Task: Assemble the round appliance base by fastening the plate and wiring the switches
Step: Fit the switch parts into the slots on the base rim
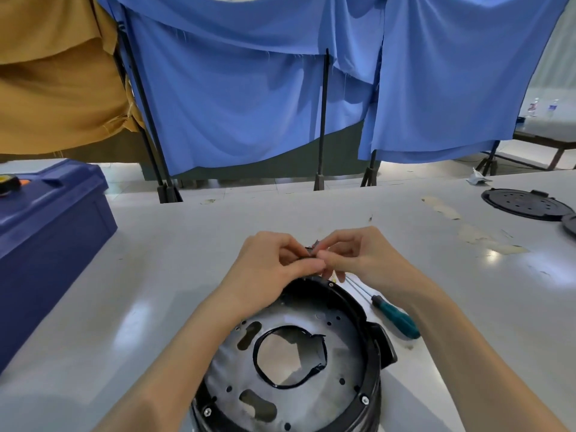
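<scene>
The left hand [274, 260] and right hand [358, 254] meet fingertip to fingertip, pinching a small dark part [312, 249] just above the far rim of the round base [371, 347]. Inside the base the plate [339, 335] shows rim screws, so fastening looks mostly done and the wiring seems left. A screwdriver [399, 321] lies right of the base.

No legible text, brand, number or sign. Bottles [533, 108], far right: labels present, too small to read. Blue box [46, 219], near left, and round base [346, 294], near centre: no readable markings.
</scene>
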Motion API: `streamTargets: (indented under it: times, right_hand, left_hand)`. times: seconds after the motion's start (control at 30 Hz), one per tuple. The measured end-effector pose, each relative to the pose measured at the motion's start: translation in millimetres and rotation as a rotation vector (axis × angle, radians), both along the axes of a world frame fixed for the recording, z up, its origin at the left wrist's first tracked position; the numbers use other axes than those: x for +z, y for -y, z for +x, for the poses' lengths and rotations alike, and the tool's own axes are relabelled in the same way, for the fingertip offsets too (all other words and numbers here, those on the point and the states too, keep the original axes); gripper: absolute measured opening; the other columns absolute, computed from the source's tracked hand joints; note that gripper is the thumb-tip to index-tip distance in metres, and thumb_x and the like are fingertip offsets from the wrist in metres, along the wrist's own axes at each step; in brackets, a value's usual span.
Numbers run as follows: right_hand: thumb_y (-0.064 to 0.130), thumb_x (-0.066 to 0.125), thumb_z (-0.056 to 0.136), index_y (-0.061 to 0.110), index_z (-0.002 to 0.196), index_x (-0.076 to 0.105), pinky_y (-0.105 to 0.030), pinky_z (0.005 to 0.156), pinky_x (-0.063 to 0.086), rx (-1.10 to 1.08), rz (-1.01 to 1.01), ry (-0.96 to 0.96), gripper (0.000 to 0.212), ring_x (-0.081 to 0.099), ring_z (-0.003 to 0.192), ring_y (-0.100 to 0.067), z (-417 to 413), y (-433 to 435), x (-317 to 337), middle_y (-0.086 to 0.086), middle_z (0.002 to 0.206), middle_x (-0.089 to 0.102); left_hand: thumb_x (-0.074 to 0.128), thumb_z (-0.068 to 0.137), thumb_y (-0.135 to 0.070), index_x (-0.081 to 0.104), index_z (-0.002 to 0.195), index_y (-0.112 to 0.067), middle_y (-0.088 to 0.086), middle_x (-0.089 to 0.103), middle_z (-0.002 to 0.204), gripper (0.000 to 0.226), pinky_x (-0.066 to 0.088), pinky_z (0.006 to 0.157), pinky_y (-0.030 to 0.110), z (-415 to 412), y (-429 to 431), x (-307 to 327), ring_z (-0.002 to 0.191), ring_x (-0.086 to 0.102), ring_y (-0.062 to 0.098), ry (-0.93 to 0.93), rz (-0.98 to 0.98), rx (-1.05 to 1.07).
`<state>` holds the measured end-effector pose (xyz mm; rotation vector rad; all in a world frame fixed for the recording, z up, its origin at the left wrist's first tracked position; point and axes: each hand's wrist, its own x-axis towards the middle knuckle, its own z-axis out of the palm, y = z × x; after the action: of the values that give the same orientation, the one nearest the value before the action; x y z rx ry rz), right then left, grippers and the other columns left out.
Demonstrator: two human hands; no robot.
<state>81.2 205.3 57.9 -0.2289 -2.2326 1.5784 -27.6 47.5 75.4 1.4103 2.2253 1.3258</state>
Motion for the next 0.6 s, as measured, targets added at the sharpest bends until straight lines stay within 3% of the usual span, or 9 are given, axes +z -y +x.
streamTargets:
  times: [0.07,0.17,0.27,0.37,0.43,0.53,0.6]
  right_hand:
    - [0.011,0.068,0.089,0.000,0.090,0.073,-0.027,0.061,0.049,0.017,-0.025,0.010,0.012,0.062,0.066,-0.023,9.8,1.5,-0.4,-0.022,0.078,0.070]
    - [0.011,0.070,0.087,0.000,0.088,0.074,-0.030,0.063,0.052,0.003,-0.041,0.026,0.012,0.065,0.067,-0.023,22.0,3.0,-2.0,-0.021,0.078,0.072]
    - [0.020,0.072,0.081,-0.002,0.087,0.073,-0.024,0.052,0.048,-0.005,-0.101,0.045,0.023,0.065,0.060,-0.021,31.2,1.8,-2.3,-0.019,0.070,0.070]
    - [0.019,0.074,0.075,-0.003,0.093,0.071,-0.025,0.052,0.050,0.022,-0.183,0.058,0.029,0.064,0.060,-0.023,35.4,1.5,-3.9,-0.024,0.071,0.068]
    - [0.018,0.073,0.077,-0.003,0.097,0.071,-0.027,0.057,0.054,0.019,-0.231,0.057,0.030,0.062,0.064,-0.026,36.0,1.3,-6.0,-0.032,0.078,0.066]
    - [0.018,0.071,0.080,-0.006,0.099,0.068,-0.027,0.058,0.053,0.024,-0.275,0.080,0.031,0.061,0.061,-0.025,36.3,0.8,-8.1,-0.027,0.074,0.066]
    - [0.017,0.073,0.079,-0.007,0.097,0.068,-0.026,0.056,0.052,0.008,-0.262,0.098,0.030,0.062,0.060,-0.025,37.8,-0.8,-8.9,-0.024,0.071,0.066]
  left_hand:
    - [0.080,0.073,-0.042,0.075,0.080,-0.022,-0.009,0.074,0.070,0.022,0.055,0.072,0.023,17.7,1.5,-1.8,0.069,0.070,0.003,-0.012,-0.021,-0.020]
    - [0.071,0.078,-0.052,0.074,0.084,-0.021,-0.005,0.074,0.075,0.032,0.052,0.077,0.037,38.0,-1.8,-9.8,0.080,0.068,0.014,-0.209,-0.035,0.073]
    - [0.058,0.081,-0.064,0.071,0.087,-0.020,-0.005,0.072,0.076,0.047,0.042,0.079,0.028,48.2,-1.1,-13.8,0.088,0.056,0.019,-0.360,0.025,0.220]
    - [0.055,0.077,-0.067,0.070,0.072,-0.015,-0.005,0.069,0.064,0.054,0.031,0.069,0.022,54.6,0.9,-14.7,0.068,0.054,0.024,-0.595,0.074,0.234]
    - [0.060,0.072,-0.061,0.070,0.065,-0.015,-0.007,0.068,0.059,0.048,0.029,0.066,0.019,55.9,2.5,-15.3,0.058,0.053,0.024,-0.611,0.100,0.219]
    - [0.070,0.065,-0.052,0.071,0.063,-0.014,-0.008,0.065,0.055,0.038,0.025,0.062,0.017,57.2,3.7,-15.0,0.053,0.049,0.018,-0.629,0.104,0.158]
    - [0.076,0.067,-0.047,0.076,0.075,-0.016,-0.008,0.066,0.063,0.032,0.026,0.066,0.013,60.0,3.9,-14.7,0.066,0.039,0.012,-0.616,0.060,0.091]
